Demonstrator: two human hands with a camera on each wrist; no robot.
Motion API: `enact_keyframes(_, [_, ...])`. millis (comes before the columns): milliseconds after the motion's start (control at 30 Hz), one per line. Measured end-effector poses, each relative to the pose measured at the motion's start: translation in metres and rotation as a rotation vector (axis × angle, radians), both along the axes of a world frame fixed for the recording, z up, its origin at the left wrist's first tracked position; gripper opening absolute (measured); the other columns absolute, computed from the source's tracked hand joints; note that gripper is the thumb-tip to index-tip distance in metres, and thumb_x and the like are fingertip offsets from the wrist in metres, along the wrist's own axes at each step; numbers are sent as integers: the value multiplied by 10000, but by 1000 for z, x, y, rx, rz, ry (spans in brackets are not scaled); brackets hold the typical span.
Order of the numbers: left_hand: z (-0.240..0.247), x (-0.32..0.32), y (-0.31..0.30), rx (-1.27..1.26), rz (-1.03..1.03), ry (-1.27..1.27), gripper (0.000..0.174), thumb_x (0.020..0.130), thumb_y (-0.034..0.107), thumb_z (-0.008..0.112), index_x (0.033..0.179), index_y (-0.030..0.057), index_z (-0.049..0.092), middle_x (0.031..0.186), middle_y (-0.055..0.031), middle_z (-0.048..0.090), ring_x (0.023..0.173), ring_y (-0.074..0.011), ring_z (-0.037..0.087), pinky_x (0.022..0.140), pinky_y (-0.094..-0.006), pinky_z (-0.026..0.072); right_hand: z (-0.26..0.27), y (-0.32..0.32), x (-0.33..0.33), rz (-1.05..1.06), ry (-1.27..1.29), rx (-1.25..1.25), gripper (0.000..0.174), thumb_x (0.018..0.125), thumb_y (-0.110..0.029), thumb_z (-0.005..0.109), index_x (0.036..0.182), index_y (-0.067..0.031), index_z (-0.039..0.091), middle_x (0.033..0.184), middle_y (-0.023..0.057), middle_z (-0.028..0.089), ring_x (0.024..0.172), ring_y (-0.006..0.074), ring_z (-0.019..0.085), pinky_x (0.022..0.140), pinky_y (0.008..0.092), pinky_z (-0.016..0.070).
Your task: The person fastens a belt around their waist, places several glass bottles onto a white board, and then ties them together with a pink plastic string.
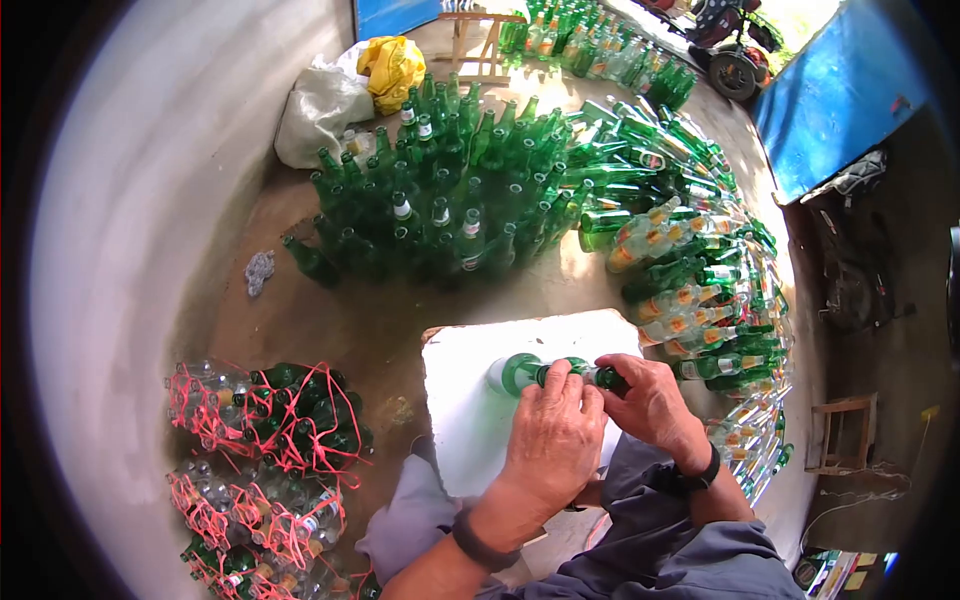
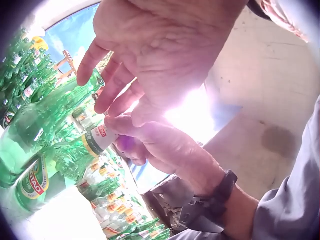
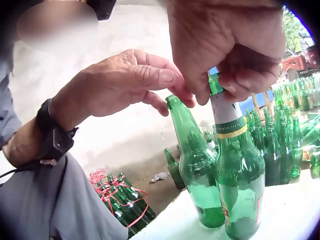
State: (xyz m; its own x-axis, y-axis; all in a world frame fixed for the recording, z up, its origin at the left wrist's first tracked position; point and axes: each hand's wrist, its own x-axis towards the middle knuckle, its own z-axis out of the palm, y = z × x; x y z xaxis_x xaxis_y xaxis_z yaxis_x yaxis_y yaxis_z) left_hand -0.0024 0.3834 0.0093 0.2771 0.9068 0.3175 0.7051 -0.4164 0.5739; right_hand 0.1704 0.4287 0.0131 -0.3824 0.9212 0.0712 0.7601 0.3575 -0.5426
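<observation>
Two green glass bottles stand side by side on a white board (image 1: pixel 465 445). One is the labelled bottle (image 3: pixel 241 175), with a paper band round its neck and an oval label that shows in the left wrist view. Curled around the top of its neck, my right hand (image 1: pixel 650 400) grips it. Beside it is the plain bottle (image 3: pixel 197 175), with raised lettering on its shoulder. My left hand (image 1: pixel 555 440) is at that bottle's mouth, its fingers loosely extended and right at the rim, close to the right hand.
Many green bottles (image 1: pixel 440 180) stand upright beyond the board. Piles of bottles lying down (image 1: pixel 700 270) curve along the right. Bundles tied with pink string (image 1: pixel 270 420) are at the left. A white sack (image 1: pixel 320 110) and a yellow bag (image 1: pixel 392 72) lean by the wall.
</observation>
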Motion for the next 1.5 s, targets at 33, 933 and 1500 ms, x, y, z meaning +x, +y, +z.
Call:
enact_keyframes(33, [1, 0, 0, -12, 5, -9, 269, 779, 179, 728, 975, 9, 657, 1025, -127, 632, 1176, -319, 534, 879, -432, 479, 0, -1, -1, -8, 10, -28, 286, 788, -150, 783, 1018, -9, 689, 814, 150, 698, 725, 322, 698, 637, 382, 545])
enact_keyframes(933, [1, -24, 20, -162, 100, -71, 305, 808, 22, 687, 1105, 9, 622, 1049, -184, 676, 988, -367, 642, 855, -454, 523, -13, 8, 1, 12, 97, -142, 244, 834, -232, 765, 966, -34, 715, 782, 168, 693, 706, 366, 672, 644, 423, 531])
enact_keyframes(1500, [-7, -21, 9, -99, 106, 60, 151, 837, 124, 669, 926, 36, 585, 810, -126, 650, 771, -299, 669, 676, -412, 534, -21, 8, 2, -77, 84, -202, 308, 815, -174, 787, 1019, 45, 714, 714, 155, 681, 603, 171, 637, 602, 321, 525])
